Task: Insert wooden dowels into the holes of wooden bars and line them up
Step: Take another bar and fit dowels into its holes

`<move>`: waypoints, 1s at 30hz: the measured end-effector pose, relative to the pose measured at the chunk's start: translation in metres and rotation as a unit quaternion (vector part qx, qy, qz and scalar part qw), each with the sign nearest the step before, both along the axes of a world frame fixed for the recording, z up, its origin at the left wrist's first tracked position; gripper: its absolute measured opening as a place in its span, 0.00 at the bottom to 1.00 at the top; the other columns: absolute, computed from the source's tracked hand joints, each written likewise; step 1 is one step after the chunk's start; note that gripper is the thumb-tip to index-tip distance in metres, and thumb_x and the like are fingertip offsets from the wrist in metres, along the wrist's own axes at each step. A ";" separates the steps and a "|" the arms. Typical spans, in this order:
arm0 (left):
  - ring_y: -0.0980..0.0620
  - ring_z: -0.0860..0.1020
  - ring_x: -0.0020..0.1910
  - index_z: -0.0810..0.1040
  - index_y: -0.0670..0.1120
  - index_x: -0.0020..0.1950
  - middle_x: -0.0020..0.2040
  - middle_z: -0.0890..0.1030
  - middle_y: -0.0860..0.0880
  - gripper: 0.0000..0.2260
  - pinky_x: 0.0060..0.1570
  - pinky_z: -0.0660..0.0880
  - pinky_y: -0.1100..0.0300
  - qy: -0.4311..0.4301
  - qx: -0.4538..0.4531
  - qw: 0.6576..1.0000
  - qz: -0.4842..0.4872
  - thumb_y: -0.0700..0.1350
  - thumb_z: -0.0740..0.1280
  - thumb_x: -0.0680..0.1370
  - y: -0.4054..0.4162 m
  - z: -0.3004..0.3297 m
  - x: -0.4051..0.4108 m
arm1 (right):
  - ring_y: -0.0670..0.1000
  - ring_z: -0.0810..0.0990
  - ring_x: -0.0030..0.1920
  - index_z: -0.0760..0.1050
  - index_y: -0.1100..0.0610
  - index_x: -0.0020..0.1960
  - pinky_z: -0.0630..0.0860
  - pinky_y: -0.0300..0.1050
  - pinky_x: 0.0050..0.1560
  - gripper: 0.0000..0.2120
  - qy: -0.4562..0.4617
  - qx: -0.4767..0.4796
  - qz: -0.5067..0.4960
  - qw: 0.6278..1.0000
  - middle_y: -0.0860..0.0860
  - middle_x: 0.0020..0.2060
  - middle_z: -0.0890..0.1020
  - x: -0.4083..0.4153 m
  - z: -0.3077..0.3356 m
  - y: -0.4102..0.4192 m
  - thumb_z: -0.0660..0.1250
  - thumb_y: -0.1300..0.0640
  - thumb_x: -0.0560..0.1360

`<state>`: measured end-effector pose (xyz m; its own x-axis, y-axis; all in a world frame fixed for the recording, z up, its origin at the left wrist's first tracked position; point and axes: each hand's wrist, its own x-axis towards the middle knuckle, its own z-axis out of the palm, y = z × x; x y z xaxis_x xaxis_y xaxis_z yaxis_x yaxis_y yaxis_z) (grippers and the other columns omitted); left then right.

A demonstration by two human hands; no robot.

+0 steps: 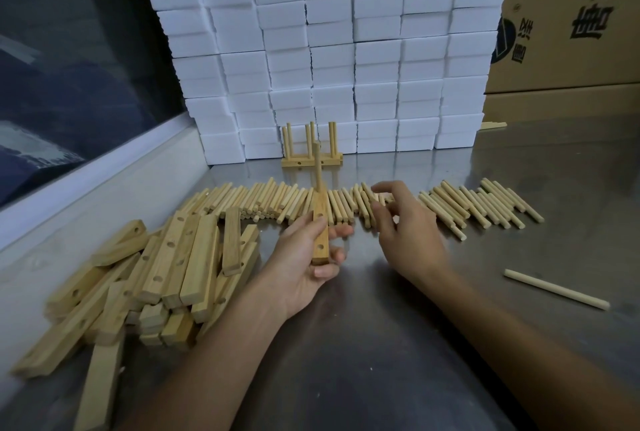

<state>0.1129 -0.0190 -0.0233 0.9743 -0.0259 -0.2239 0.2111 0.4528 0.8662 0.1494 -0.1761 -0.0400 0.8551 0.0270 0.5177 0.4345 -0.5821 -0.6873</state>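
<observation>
Left hand (304,257) grips a wooden bar (320,233) above the metal table (381,344), one dowel (316,167) already standing in its far hole; right hand (398,222) hovers loose and spread over the dowel row (346,205), holding nothing I can make out, with the bar pile (156,267) to the left and finished bars (311,153) by the white blocks (329,49). To do it well: likely pinch one dowel near its end, keep the bar steady, line it square over the next hole and press straight. Cardboard box (571,14) shows upside-down black characters and a logo, not legible.
</observation>
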 end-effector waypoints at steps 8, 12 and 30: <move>0.51 0.72 0.25 0.71 0.39 0.62 0.47 0.81 0.39 0.09 0.17 0.59 0.67 -0.003 0.035 0.999 0.004 0.41 0.57 0.84 -0.004 -0.004 0.001 | 0.43 0.80 0.38 0.75 0.50 0.52 0.75 0.32 0.38 0.04 0.031 0.167 0.024 0.985 0.47 0.36 0.81 0.003 0.001 0.004 0.62 0.58 0.82; 0.51 0.72 0.25 0.72 0.37 0.61 0.48 0.81 0.39 0.10 0.17 0.60 0.66 -0.003 0.049 0.999 -0.005 0.41 0.57 0.85 -0.007 -0.004 0.000 | 0.50 0.84 0.39 0.72 0.58 0.53 0.79 0.39 0.37 0.04 0.077 0.336 0.093 0.934 0.53 0.40 0.86 0.001 0.010 0.005 0.61 0.57 0.83; 0.51 0.72 0.24 0.74 0.39 0.55 0.45 0.81 0.40 0.06 0.18 0.60 0.65 -0.022 0.062 0.998 -0.023 0.39 0.58 0.84 -0.012 -0.012 0.002 | 0.49 0.86 0.45 0.71 0.65 0.53 0.80 0.41 0.45 0.04 -0.016 0.233 0.176 0.956 0.53 0.42 0.86 -0.006 0.021 0.008 0.64 0.65 0.80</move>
<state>0.1153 -0.0306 -0.0349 0.9817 -0.0459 -0.1847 0.1894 0.3330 0.9237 0.1435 -0.1685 -0.0195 0.8189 0.0693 0.5698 0.5726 -0.0299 -0.8193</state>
